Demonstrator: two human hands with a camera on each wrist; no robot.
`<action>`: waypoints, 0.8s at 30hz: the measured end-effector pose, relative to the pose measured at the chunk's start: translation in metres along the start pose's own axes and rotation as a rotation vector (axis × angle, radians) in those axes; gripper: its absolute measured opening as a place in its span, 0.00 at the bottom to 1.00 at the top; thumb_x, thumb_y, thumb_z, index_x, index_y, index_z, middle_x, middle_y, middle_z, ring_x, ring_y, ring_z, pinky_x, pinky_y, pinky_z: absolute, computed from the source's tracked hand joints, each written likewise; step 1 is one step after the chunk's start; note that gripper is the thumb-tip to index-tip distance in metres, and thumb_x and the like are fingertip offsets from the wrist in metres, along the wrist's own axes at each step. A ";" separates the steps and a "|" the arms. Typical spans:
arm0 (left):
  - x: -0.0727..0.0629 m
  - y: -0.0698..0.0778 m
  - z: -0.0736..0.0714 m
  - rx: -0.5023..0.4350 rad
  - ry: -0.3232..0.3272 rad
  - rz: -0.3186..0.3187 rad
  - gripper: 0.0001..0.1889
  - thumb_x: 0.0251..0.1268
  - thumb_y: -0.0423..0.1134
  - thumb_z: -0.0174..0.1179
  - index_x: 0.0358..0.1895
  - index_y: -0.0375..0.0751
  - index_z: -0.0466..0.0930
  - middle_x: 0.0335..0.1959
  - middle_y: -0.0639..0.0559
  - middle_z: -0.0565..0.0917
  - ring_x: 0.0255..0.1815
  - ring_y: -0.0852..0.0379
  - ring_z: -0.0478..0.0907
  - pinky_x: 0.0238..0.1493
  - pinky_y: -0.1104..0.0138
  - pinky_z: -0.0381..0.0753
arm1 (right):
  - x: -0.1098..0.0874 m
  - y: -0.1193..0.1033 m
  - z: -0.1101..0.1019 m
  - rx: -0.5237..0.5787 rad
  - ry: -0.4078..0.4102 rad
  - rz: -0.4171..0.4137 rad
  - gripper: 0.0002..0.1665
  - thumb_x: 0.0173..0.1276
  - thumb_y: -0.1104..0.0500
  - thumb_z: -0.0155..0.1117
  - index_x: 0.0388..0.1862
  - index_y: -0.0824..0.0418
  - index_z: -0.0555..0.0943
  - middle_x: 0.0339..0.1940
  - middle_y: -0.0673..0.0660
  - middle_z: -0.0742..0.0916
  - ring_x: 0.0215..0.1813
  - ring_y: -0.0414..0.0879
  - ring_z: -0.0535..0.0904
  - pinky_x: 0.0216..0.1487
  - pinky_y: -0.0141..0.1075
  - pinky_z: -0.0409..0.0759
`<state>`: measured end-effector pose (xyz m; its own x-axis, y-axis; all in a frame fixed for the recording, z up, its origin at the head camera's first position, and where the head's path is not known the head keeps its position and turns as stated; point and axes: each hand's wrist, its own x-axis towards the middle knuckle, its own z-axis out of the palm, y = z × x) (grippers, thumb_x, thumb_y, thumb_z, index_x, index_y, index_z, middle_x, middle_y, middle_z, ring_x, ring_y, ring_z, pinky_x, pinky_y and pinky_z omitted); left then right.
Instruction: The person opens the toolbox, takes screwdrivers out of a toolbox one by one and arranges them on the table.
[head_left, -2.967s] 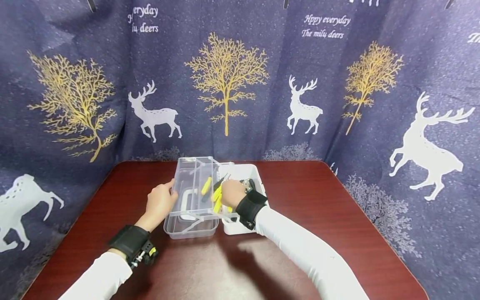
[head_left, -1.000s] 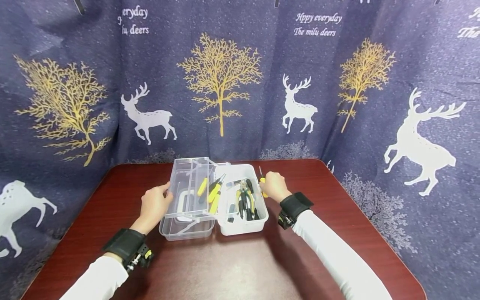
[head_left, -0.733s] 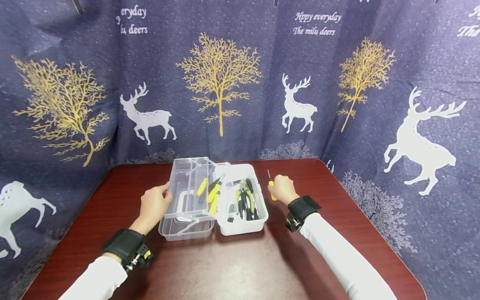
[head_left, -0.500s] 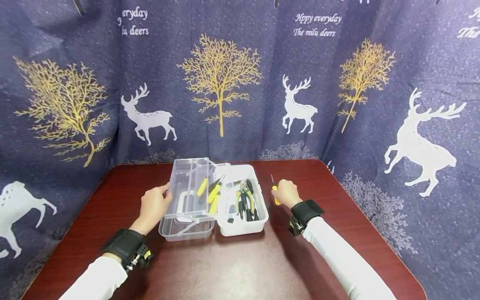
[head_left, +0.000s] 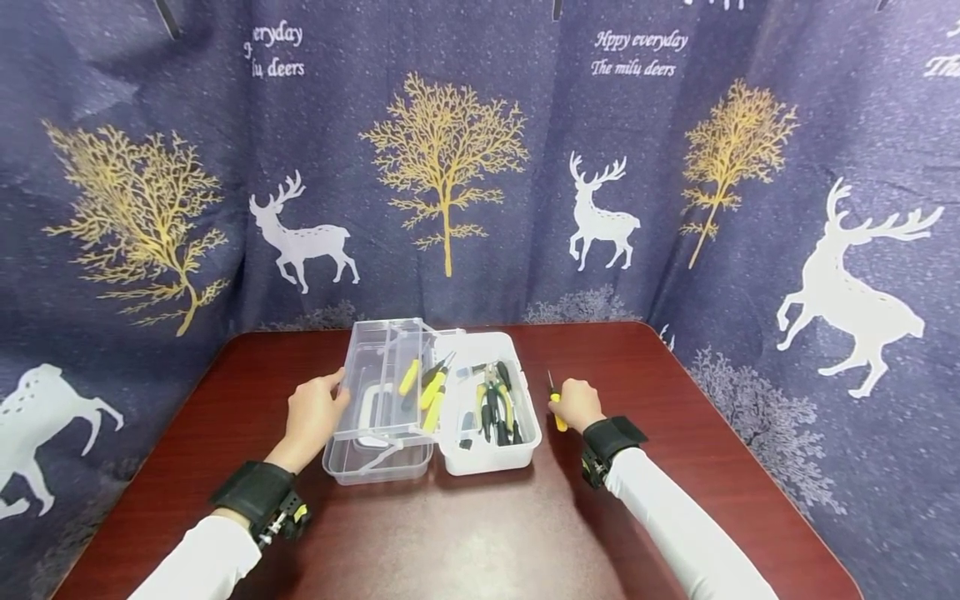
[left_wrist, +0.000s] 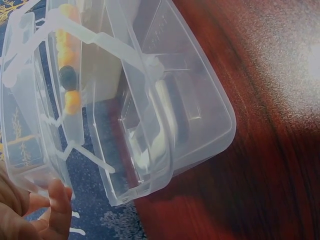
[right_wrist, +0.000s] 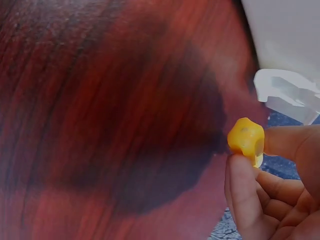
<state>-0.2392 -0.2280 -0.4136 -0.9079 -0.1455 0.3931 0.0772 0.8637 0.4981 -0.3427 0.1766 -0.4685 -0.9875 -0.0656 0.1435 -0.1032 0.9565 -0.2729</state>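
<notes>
Gripping a yellow-handled screwdriver [right_wrist: 245, 136] and a clear toolbox tray [head_left: 366, 367]

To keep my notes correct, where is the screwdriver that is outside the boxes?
In the head view, the screwdriver is right of centre, pinched by the right hand, just right of the white box.
</notes>
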 end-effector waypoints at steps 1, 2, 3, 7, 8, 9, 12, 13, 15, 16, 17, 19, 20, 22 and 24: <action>0.000 0.000 0.000 -0.004 -0.001 -0.001 0.21 0.59 0.32 0.56 0.57 0.31 0.78 0.29 0.33 0.84 0.16 0.53 0.63 0.20 0.64 0.64 | -0.001 0.000 0.001 0.003 -0.004 0.001 0.19 0.53 0.53 0.71 0.12 0.61 0.75 0.17 0.59 0.83 0.23 0.52 0.79 0.28 0.43 0.79; -0.001 0.000 0.000 -0.008 -0.004 -0.002 0.21 0.60 0.32 0.56 0.57 0.30 0.77 0.26 0.34 0.83 0.15 0.54 0.62 0.19 0.64 0.63 | -0.001 0.000 0.002 0.007 -0.009 0.002 0.20 0.52 0.53 0.71 0.12 0.61 0.75 0.17 0.58 0.82 0.23 0.51 0.78 0.28 0.42 0.79; -0.001 0.000 0.001 -0.007 -0.004 -0.004 0.21 0.60 0.32 0.55 0.58 0.30 0.77 0.26 0.34 0.82 0.15 0.55 0.60 0.19 0.65 0.62 | -0.002 0.000 0.003 0.010 -0.009 -0.001 0.20 0.52 0.53 0.71 0.11 0.61 0.74 0.16 0.58 0.82 0.22 0.51 0.78 0.27 0.42 0.79; 0.000 -0.002 0.004 0.009 0.025 0.010 0.21 0.59 0.32 0.56 0.56 0.30 0.79 0.36 0.31 0.85 0.17 0.55 0.62 0.20 0.63 0.65 | -0.005 -0.002 0.005 0.023 -0.009 -0.007 0.21 0.51 0.53 0.72 0.10 0.59 0.72 0.15 0.57 0.81 0.21 0.50 0.77 0.27 0.42 0.78; 0.000 -0.002 0.004 0.012 0.032 0.013 0.20 0.59 0.33 0.56 0.56 0.30 0.79 0.39 0.31 0.85 0.17 0.55 0.63 0.21 0.63 0.65 | -0.005 -0.002 0.005 0.024 -0.003 -0.010 0.21 0.50 0.53 0.72 0.10 0.59 0.72 0.15 0.57 0.81 0.21 0.50 0.77 0.27 0.42 0.78; 0.000 -0.003 0.005 0.015 0.040 0.016 0.20 0.59 0.33 0.56 0.55 0.30 0.79 0.40 0.30 0.85 0.17 0.55 0.63 0.21 0.64 0.65 | -0.006 -0.002 0.005 0.025 0.001 -0.012 0.21 0.50 0.53 0.72 0.10 0.59 0.71 0.15 0.57 0.81 0.21 0.50 0.77 0.27 0.42 0.78; -0.001 -0.002 0.005 0.004 0.035 0.013 0.20 0.59 0.33 0.55 0.56 0.30 0.79 0.35 0.31 0.85 0.16 0.55 0.62 0.19 0.66 0.62 | -0.006 -0.001 0.007 0.034 0.006 -0.010 0.21 0.50 0.53 0.73 0.11 0.59 0.71 0.15 0.57 0.81 0.21 0.50 0.76 0.27 0.41 0.78; -0.001 -0.002 0.005 0.001 0.030 0.011 0.20 0.59 0.33 0.55 0.56 0.30 0.79 0.32 0.32 0.85 0.16 0.55 0.61 0.19 0.67 0.61 | -0.006 0.000 0.007 0.032 0.007 -0.010 0.21 0.51 0.53 0.73 0.11 0.59 0.72 0.15 0.57 0.81 0.21 0.51 0.76 0.27 0.41 0.78; -0.001 -0.001 0.004 -0.001 0.025 0.009 0.20 0.60 0.33 0.55 0.56 0.30 0.79 0.31 0.32 0.85 0.16 0.55 0.62 0.19 0.67 0.61 | -0.006 0.001 0.009 0.027 0.011 -0.008 0.21 0.51 0.53 0.73 0.11 0.60 0.73 0.15 0.58 0.81 0.21 0.51 0.77 0.27 0.41 0.77; -0.001 -0.001 0.004 -0.002 0.020 0.005 0.20 0.60 0.33 0.55 0.56 0.30 0.78 0.31 0.33 0.85 0.16 0.55 0.63 0.19 0.67 0.62 | -0.006 0.002 0.009 0.022 0.013 -0.010 0.21 0.51 0.53 0.73 0.11 0.60 0.73 0.15 0.58 0.81 0.22 0.51 0.77 0.27 0.42 0.78; -0.001 0.000 0.004 0.000 0.019 0.005 0.20 0.60 0.33 0.55 0.56 0.30 0.78 0.32 0.33 0.85 0.17 0.54 0.64 0.19 0.67 0.62 | -0.006 0.003 0.010 0.018 0.017 -0.012 0.21 0.51 0.53 0.73 0.11 0.61 0.73 0.15 0.58 0.81 0.22 0.51 0.77 0.27 0.42 0.78; -0.001 0.001 0.003 0.001 0.013 0.000 0.20 0.60 0.32 0.56 0.56 0.30 0.78 0.35 0.32 0.85 0.18 0.53 0.65 0.19 0.66 0.63 | -0.006 0.003 0.010 0.012 0.019 -0.016 0.21 0.52 0.53 0.74 0.11 0.61 0.74 0.15 0.58 0.81 0.22 0.52 0.77 0.28 0.43 0.78; -0.001 0.001 0.002 0.002 0.012 -0.004 0.20 0.60 0.32 0.56 0.57 0.30 0.78 0.37 0.31 0.85 0.18 0.53 0.66 0.20 0.66 0.64 | -0.006 0.003 0.010 0.012 0.022 -0.020 0.21 0.52 0.53 0.74 0.11 0.61 0.74 0.15 0.58 0.81 0.22 0.52 0.77 0.28 0.43 0.78; -0.001 0.002 0.001 0.002 0.009 -0.007 0.20 0.60 0.32 0.56 0.57 0.30 0.78 0.39 0.30 0.85 0.18 0.52 0.67 0.20 0.65 0.65 | -0.006 0.003 0.010 0.009 0.027 -0.027 0.21 0.52 0.52 0.74 0.11 0.62 0.75 0.15 0.58 0.81 0.22 0.52 0.78 0.28 0.44 0.78; -0.001 0.002 0.001 0.005 0.007 -0.011 0.20 0.60 0.32 0.56 0.57 0.31 0.78 0.40 0.30 0.85 0.18 0.52 0.66 0.20 0.65 0.65 | -0.006 0.004 0.010 0.007 0.026 -0.028 0.21 0.52 0.52 0.74 0.12 0.62 0.75 0.15 0.58 0.82 0.22 0.52 0.78 0.28 0.44 0.78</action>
<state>-0.2387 -0.2261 -0.4135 -0.9059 -0.1582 0.3929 0.0651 0.8646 0.4982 -0.3382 0.1775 -0.4804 -0.9807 -0.0851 0.1763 -0.1321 0.9522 -0.2753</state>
